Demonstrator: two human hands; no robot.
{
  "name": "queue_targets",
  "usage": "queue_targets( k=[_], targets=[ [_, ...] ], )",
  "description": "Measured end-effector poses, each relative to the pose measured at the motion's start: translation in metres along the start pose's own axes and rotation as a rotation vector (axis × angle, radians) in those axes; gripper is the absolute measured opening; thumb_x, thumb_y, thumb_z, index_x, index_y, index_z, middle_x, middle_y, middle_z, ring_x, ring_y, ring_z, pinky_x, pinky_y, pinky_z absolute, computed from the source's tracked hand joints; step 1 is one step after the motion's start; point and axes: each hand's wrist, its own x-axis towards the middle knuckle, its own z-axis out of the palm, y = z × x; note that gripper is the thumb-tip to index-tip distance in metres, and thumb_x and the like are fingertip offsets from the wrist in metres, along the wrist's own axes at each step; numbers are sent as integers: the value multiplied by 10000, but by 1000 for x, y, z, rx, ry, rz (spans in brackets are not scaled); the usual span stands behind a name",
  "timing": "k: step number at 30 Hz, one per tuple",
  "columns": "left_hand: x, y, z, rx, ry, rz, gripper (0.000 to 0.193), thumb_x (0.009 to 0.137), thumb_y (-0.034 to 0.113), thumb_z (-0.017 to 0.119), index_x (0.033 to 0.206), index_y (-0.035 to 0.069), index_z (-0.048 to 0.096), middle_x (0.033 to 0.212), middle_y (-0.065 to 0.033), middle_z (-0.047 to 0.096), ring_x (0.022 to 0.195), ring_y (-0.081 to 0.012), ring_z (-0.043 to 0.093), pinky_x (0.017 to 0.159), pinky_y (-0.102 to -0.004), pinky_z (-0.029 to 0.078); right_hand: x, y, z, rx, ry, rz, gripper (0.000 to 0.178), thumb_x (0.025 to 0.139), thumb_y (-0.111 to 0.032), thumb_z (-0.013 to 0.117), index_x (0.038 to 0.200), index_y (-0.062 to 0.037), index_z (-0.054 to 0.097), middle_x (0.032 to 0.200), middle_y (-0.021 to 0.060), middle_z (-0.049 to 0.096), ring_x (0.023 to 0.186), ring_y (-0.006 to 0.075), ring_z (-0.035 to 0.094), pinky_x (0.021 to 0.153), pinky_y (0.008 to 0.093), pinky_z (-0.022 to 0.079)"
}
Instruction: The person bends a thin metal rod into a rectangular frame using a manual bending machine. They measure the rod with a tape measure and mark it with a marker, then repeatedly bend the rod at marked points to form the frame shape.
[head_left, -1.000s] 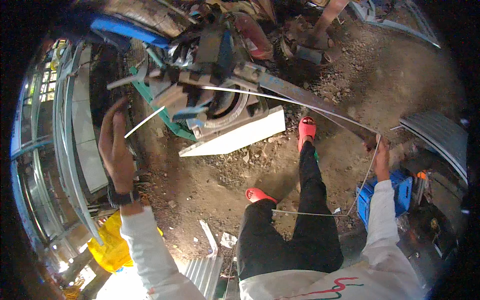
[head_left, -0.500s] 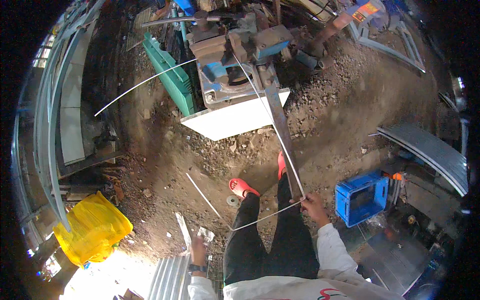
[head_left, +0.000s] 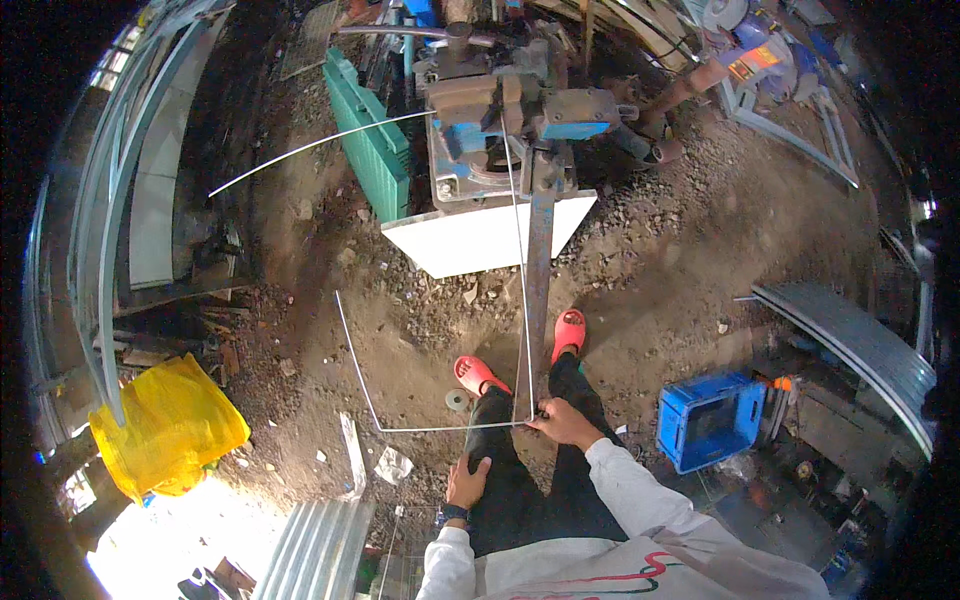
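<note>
My right hand (head_left: 566,423) grips a thin steel rod (head_left: 522,290) at a bent corner, just above my knees. One length of the rod runs up into the rusty blue bending machine (head_left: 510,125). Another length runs left from my hand, then angles up over the dirt. My left hand (head_left: 467,482) rests on my left thigh, fingers spread, holding nothing. A long flat lever (head_left: 540,270) reaches from the machine down toward my right hand. My feet wear red sandals (head_left: 568,331).
A green crate (head_left: 375,150) stands left of the machine, a white board (head_left: 480,235) leans at its base. A blue crate (head_left: 712,417) sits to my right, corrugated sheets (head_left: 850,345) beyond it. A yellow bag (head_left: 165,425) lies at left. More sheets (head_left: 315,550) lie at bottom.
My left hand has come down from the rod at left and now rests on my thigh. My right hand has moved in to the rod's corner, and the view has swung toward the machine.
</note>
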Motion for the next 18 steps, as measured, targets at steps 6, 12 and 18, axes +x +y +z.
queue_targets(
  k=[6,12,18],
  targets=[
    [-10,9,-1,15,60,-70,794,852,617,574,1410,66,455,1336,-265,516,1268,-416,470,1058,-482,378,-4,-1,5,405,21,-59,211,890,-178,700,951,24,695,796,112,700,672,137,594,652,325,468],
    [-10,5,11,-24,86,-87,802,840,608,598,1395,45,460,1343,-263,507,1278,-418,459,1063,-479,375,-21,-5,-11,132,13,-140,185,905,-156,673,952,22,653,814,110,698,745,159,636,683,324,483],
    [-11,-7,27,-92,111,-83,785,833,612,609,1373,57,474,1331,-260,504,1258,-426,468,1047,-494,385,-19,-1,-14,59,10,-126,203,886,-165,680,964,21,660,855,139,717,777,240,684,705,363,504]
  ],
)
